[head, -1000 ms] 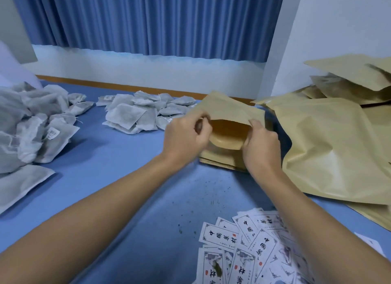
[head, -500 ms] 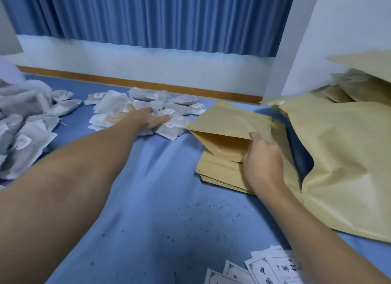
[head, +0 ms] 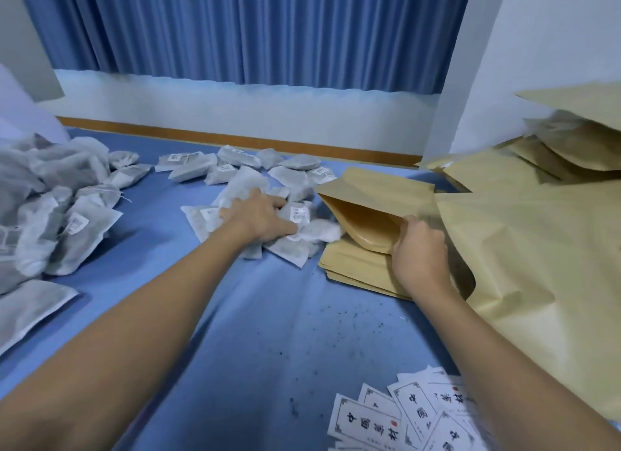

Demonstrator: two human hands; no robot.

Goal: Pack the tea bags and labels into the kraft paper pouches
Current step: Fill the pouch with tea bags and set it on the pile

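My left hand [head: 256,216] lies on a pile of white tea bags [head: 293,177] in the middle of the blue surface, fingers and thumb curled round a few of them; one blurred bag [head: 321,232] sits just before the pouch mouth. My right hand [head: 420,250] grips the lower lip of an open kraft paper pouch [head: 369,208], its mouth facing left toward the tea bags. This pouch rests on a flat stack of kraft pouches [head: 353,271]. Printed white labels [head: 400,417] are fanned out at the bottom right.
A bigger heap of tea bags [head: 50,215] fills the left side. A large crumpled kraft bag [head: 544,266] and more pouches [head: 571,148] pile up on the right against a white wall. Blue curtains hang behind. Dark tea crumbs speckle the blue cloth [head: 268,333].
My left hand left the pouch mouth, reached to the far tea bag pile, and has now drawn several bags toward the pouch. My right hand keeps hold of the open pouch.
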